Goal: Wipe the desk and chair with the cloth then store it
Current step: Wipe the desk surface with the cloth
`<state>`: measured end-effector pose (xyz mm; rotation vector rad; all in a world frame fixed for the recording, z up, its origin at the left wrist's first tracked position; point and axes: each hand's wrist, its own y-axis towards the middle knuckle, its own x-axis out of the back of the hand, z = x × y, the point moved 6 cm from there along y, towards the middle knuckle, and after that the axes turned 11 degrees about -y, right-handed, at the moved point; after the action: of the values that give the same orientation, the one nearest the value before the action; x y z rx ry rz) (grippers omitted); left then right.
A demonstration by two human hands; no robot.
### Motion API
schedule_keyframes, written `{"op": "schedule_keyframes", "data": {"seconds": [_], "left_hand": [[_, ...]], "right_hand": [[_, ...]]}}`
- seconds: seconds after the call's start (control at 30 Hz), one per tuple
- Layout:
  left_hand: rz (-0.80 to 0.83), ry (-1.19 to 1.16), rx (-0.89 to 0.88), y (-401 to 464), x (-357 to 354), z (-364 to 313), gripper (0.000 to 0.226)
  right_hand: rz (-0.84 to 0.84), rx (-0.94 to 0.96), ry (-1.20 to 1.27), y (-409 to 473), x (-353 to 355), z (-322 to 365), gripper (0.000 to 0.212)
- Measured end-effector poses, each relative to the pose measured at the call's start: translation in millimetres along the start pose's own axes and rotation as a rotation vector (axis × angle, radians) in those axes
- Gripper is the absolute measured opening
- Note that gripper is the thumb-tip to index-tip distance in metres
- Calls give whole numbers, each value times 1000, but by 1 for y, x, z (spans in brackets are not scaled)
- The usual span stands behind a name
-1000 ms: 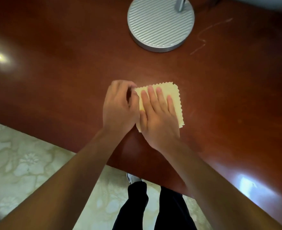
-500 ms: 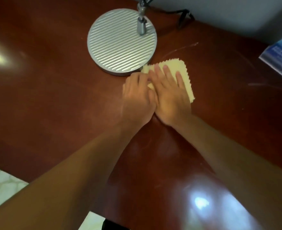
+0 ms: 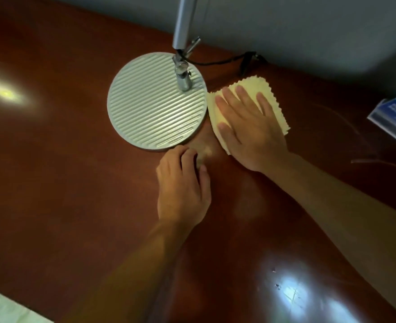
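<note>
A pale yellow cloth (image 3: 257, 87) with zigzag edges lies folded flat on the glossy reddish-brown desk (image 3: 64, 183), right beside the lamp base. My right hand (image 3: 248, 127) presses on the cloth with its fingers straight and spread, covering most of it. Nearer to me, my left hand (image 3: 183, 187) rests on the bare desk with its fingers bent, apart from the cloth and holding nothing. Its fingertips lie close to the rim of the lamp base. No chair is in view.
A round ribbed silver lamp base (image 3: 152, 103) with an upright pole stands left of the cloth. A black cable (image 3: 229, 60) runs along the wall behind it. A blue and white booklet (image 3: 395, 117) lies at the right edge. Patterned floor (image 3: 3, 308) shows bottom left.
My right hand has pushed the cloth farther across the desk, up beside the lamp base. My left hand has come off the cloth and stayed behind on the bare desk.
</note>
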<state>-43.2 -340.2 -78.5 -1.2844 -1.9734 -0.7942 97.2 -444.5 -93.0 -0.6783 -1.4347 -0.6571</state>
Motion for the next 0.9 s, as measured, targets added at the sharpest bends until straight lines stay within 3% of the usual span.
{"op": "schedule_keyframes", "data": {"seconds": [0.1, 0.23, 0.37, 0.57, 0.9], "left_hand": [[-13, -6, -23, 0, 0, -2, 28], [-1, -1, -2, 1, -2, 2, 33], [16, 12, -7, 1, -2, 0, 36], [-4, 54, -17, -2, -2, 0, 37], [-31, 59, -8, -2, -2, -2, 30]], "right_hand": [[-36, 4, -9, -23, 2, 14, 53], [54, 84, 22, -81, -3, 59, 55], [99, 143, 8, -65, -2, 44, 55], [118, -35, -2, -1, 1, 10, 60], [94, -40, -3, -54, -2, 29, 61]]}}
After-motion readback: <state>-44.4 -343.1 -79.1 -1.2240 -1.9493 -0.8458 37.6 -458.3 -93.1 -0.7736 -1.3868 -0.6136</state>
